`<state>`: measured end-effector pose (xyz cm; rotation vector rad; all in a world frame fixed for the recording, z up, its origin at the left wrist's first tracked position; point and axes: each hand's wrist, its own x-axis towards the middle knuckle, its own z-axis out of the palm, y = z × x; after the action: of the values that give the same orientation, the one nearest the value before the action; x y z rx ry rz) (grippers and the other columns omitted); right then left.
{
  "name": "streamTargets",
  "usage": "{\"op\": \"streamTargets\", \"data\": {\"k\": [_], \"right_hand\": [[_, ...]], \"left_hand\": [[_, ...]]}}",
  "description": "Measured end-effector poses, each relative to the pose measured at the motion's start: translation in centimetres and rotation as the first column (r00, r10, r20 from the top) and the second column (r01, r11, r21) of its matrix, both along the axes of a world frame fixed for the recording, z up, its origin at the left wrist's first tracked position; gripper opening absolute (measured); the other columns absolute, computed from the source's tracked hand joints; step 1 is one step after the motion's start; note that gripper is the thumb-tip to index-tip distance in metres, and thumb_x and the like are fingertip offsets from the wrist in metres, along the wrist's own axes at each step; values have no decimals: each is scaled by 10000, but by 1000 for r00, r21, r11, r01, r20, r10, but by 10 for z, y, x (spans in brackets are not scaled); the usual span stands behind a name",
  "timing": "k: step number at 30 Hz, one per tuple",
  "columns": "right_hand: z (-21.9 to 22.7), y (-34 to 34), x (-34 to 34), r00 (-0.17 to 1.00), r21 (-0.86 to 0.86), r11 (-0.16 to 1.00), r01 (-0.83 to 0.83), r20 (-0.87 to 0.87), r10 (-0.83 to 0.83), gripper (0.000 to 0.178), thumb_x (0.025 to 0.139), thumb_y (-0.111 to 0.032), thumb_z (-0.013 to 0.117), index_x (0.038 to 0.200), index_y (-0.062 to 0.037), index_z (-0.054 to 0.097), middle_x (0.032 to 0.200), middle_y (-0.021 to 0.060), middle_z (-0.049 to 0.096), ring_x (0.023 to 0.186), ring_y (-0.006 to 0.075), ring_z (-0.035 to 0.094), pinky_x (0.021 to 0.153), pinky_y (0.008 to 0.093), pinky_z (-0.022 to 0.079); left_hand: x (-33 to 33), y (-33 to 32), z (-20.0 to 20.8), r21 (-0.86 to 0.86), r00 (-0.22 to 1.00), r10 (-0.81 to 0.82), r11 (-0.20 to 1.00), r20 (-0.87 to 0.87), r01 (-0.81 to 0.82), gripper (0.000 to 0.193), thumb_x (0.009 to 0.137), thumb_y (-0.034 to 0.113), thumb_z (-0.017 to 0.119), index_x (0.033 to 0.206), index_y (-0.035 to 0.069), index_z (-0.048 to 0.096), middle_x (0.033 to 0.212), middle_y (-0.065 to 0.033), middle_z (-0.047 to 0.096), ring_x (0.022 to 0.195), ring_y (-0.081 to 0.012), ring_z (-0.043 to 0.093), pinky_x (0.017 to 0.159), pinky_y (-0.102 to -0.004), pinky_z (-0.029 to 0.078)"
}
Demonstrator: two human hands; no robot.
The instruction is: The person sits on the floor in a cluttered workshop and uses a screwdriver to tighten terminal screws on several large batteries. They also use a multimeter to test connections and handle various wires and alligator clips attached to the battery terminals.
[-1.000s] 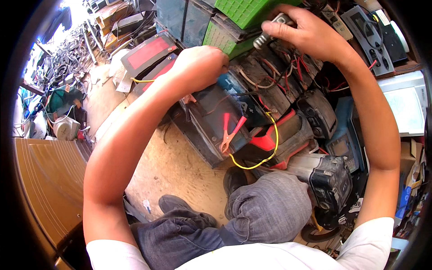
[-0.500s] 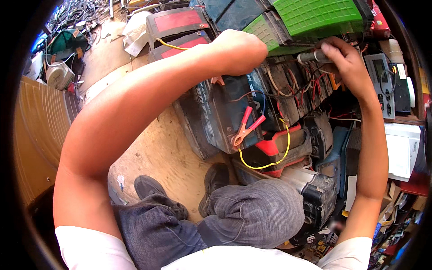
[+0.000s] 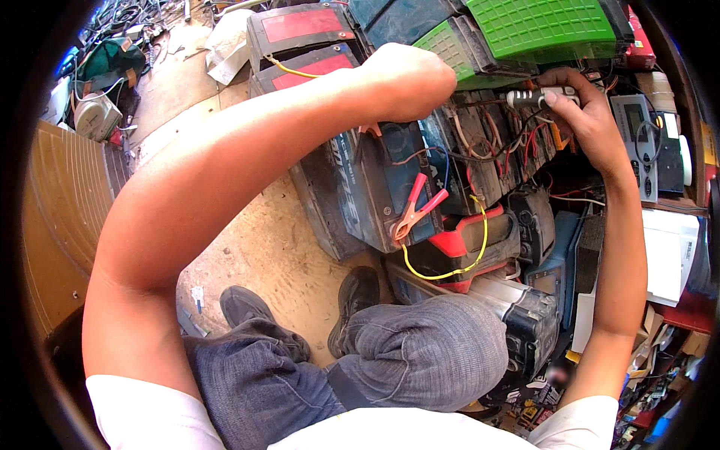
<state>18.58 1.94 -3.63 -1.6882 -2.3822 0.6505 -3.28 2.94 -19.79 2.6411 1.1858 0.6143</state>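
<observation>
My right hand (image 3: 589, 120) grips a grey-and-white screwdriver (image 3: 523, 98) by its handle, and its shaft points left over the tops of the batteries. Curled in a fist, my left hand (image 3: 418, 84) is above the batteries beside the smaller green-topped battery (image 3: 450, 52); whatever its fingers hold is hidden. Below it, a crocodile clip (image 3: 412, 214) with pink-red handles bites the edge of a dark blue battery (image 3: 356, 184). A yellow wire (image 3: 421, 274) loops from that clip toward a row of worn batteries (image 3: 484, 142) with loose red and brown wires.
A large green battery (image 3: 544, 30) lies at the top, with red-labelled batteries (image 3: 304, 26) left of it. A grey meter box (image 3: 637, 142) and white box (image 3: 670, 255) stand at right. A red-and-black case (image 3: 472, 240) sits near my knee. Cables crowd the far left.
The screwdriver in my right hand has turned, so more of its handle shows. My left fist stays in nearly the same place. The whole view has shifted slightly.
</observation>
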Motion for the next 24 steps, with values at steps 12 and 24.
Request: {"op": "streamTargets", "data": {"k": [12,24], "right_hand": [[-14,-2,25,983,-55,990,130,-124,-136,264,886,-238,648,1057,-36,638,729,-44,527,582,30,409,504,204,306],[-10,-9,27,973,-40,993,115,-198,-121,310,872,-288,676,1036,-27,642,743,-50,527,592,27,423,497,198,312]], "left_hand": [[1,1,2,-81,999,30,996,-30,-32,181,797,208,629,819,48,711,811,-187,681,782,-372,673,684,-452,548],[0,3,2,-99,998,56,993,-16,-58,192,812,222,626,840,50,706,782,-193,669,776,-378,666,704,-464,539]]}}
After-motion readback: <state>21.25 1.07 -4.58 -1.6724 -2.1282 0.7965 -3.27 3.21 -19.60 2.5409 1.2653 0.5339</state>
